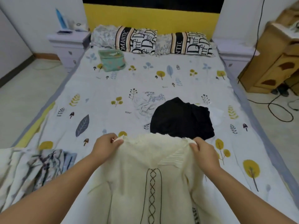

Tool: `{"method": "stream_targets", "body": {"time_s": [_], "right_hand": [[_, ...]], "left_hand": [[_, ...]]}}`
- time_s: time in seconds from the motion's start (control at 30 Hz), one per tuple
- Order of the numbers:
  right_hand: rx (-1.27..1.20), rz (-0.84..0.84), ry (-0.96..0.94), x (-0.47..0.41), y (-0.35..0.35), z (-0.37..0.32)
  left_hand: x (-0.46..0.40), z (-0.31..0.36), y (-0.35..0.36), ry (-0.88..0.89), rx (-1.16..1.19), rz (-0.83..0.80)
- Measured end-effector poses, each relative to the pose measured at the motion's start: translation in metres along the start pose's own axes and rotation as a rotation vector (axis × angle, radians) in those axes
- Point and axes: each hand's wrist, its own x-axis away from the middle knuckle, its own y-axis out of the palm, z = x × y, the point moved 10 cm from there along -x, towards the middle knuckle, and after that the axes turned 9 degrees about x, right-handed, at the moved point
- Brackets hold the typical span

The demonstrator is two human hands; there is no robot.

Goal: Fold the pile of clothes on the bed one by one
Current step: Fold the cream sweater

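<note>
Two top corners of the cream garment (155, 172) are pinched by left hand (106, 147) and right hand (204, 152) fingers above the bed (113, 88).

The two far pillows, the left pillow (135, 40) and the right pillow (191, 43), each carry a black band; it reads "OMANTIC" on the left and "NTIC" on the right, beside large overlapping letters such as "D" and "me". The bedsheet (113, 81) bears the small word "tree" (128, 112) near its middle.
</note>
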Motion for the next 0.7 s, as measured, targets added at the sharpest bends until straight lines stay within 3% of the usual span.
{"method": "stream_targets", "body": {"time_s": [0.17, 0.33, 0.4, 0.53, 0.63, 0.7], "right_hand": [[-0.109, 0.074, 0.018, -0.062, 0.024, 0.011], [-0.019, -0.041, 0.094, -0.097, 0.096, 0.051], [0.044, -0.111, 0.145, -0.106, 0.125, 0.07], [0.142, -0.245, 0.2, -0.11, 0.178, 0.093], [0.187, -0.259, 0.182, -0.111, 0.204, 0.099], [0.227, -0.179, 0.147, -0.12, 0.198, 0.1]], "left_hand": [[-0.054, -0.01, 0.028, -0.002, 0.169, 0.108], [-0.087, -0.078, 0.089, -0.157, 0.179, -0.005], [-0.096, -0.099, 0.114, -0.189, 0.097, -0.131], [-0.107, -0.139, 0.14, -0.185, -0.364, -0.247], [-0.12, -0.148, 0.135, -0.115, -0.321, -0.147], [-0.13, -0.141, 0.121, -0.044, -0.287, -0.024]]}}
